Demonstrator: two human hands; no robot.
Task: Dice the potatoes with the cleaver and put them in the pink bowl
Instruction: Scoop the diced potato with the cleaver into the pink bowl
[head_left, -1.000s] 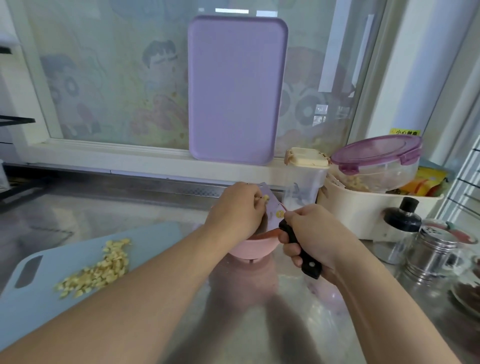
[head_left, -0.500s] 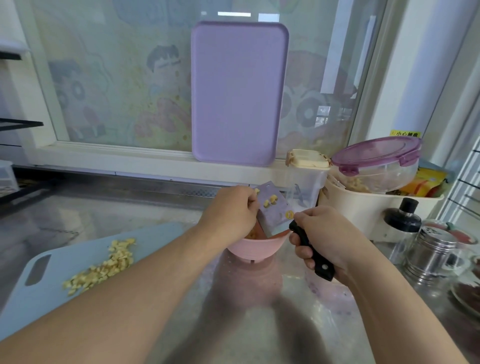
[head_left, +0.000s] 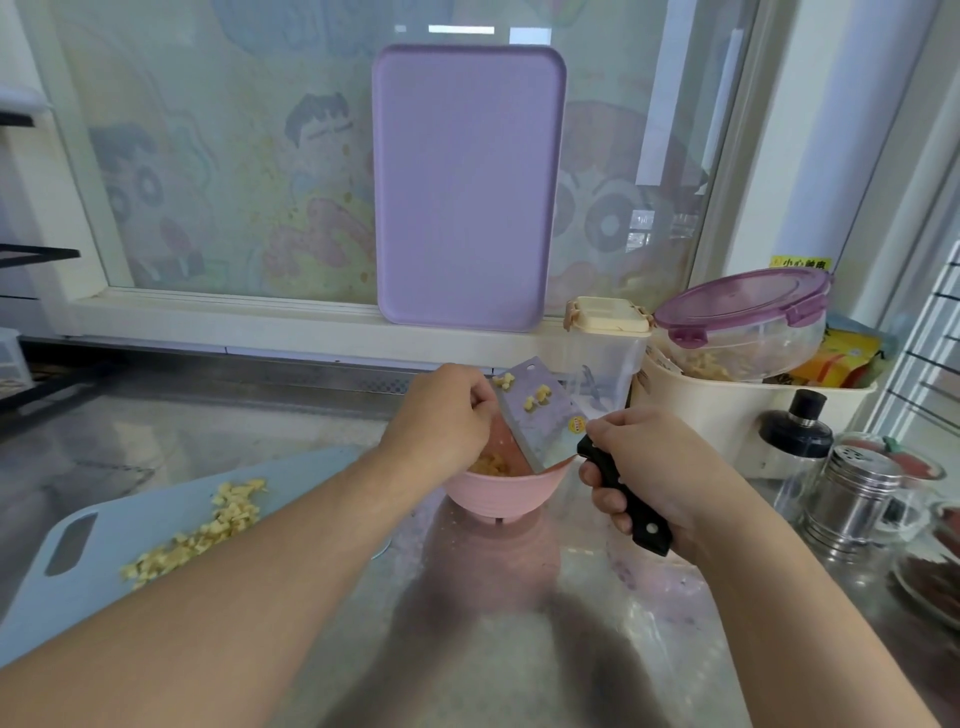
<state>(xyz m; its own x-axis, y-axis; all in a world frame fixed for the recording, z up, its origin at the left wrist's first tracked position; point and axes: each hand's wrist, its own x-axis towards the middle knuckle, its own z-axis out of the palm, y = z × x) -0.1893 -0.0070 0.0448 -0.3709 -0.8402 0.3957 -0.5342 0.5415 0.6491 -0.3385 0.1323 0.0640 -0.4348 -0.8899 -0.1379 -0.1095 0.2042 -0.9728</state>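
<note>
Cleaver (head_left: 535, 415) held by black handle in right hand (head_left: 649, 473), blade tilted over pink bowl (head_left: 506, 491). Few potato bits (head_left: 535, 397) stuck on blade. Left hand (head_left: 441, 415) curled beside blade. More potato bits left on blue board (head_left: 156, 499).

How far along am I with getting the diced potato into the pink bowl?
Done: some dice lie in the pink bowl. In hand: the right hand tilts the cleaver over it while the left hand works at the blade, where a few bits cling. Left: the potato pile on the blue cutting board.
</note>
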